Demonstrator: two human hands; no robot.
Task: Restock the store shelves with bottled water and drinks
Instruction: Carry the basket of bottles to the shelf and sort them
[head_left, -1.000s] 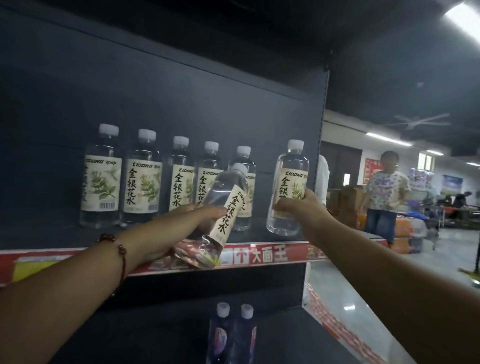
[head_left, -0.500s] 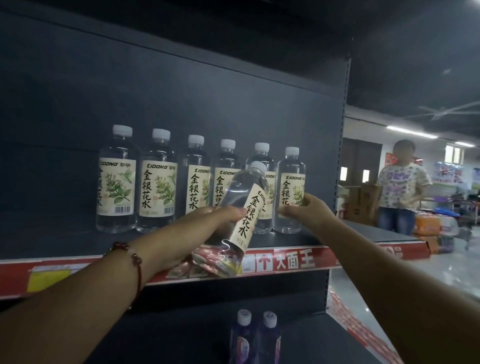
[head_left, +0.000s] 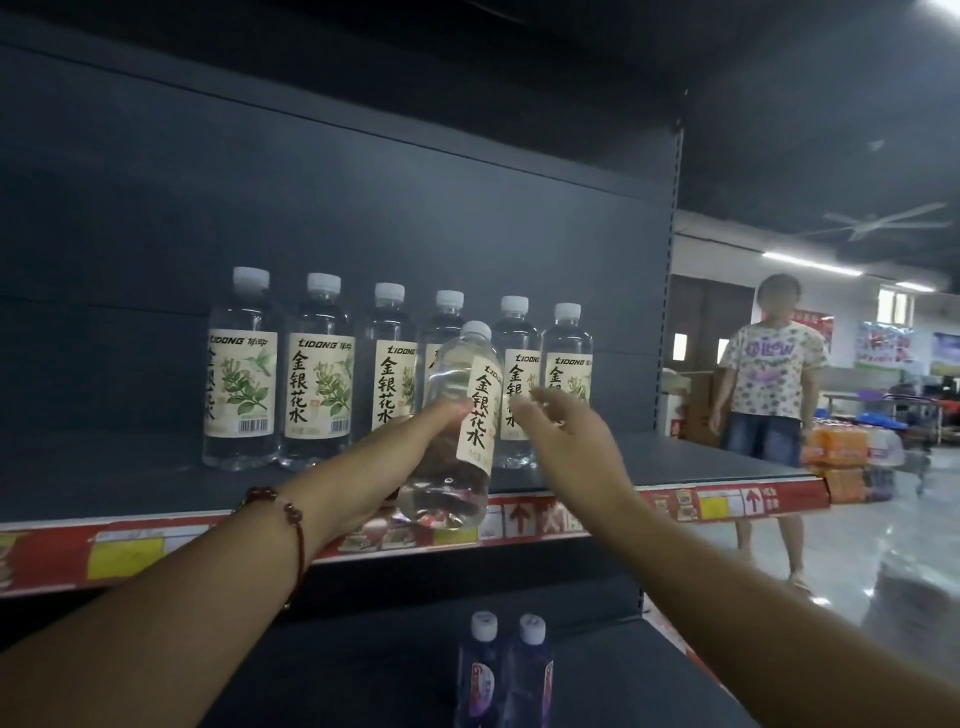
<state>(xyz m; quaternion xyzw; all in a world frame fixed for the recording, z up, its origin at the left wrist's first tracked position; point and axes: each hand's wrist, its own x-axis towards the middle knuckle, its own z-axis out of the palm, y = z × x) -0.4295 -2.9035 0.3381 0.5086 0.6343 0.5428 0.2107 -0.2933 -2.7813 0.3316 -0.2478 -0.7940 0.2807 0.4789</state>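
Note:
My left hand (head_left: 415, 441) grips a clear water bottle (head_left: 460, 426) with a cream label, tilted, in front of the shelf's red front strip (head_left: 727, 501). Several matching bottles stand in a row at the back of the dark shelf (head_left: 130, 483); the rightmost one (head_left: 567, 353) stands upright next to the others. My right hand (head_left: 561, 441) hovers just in front of that row with fingers spread and loose, holding nothing.
Two purple-labelled bottles (head_left: 504, 670) stand on the lower shelf below my hands. A person (head_left: 769, 384) stands in the aisle to the right, beside stacked orange drink packs (head_left: 836, 462). The shelf's right half holds no bottles.
My right hand has let go of the rightmost bottle, which now stands in the row, and has drawn back a little. My left hand still holds its tilted bottle.

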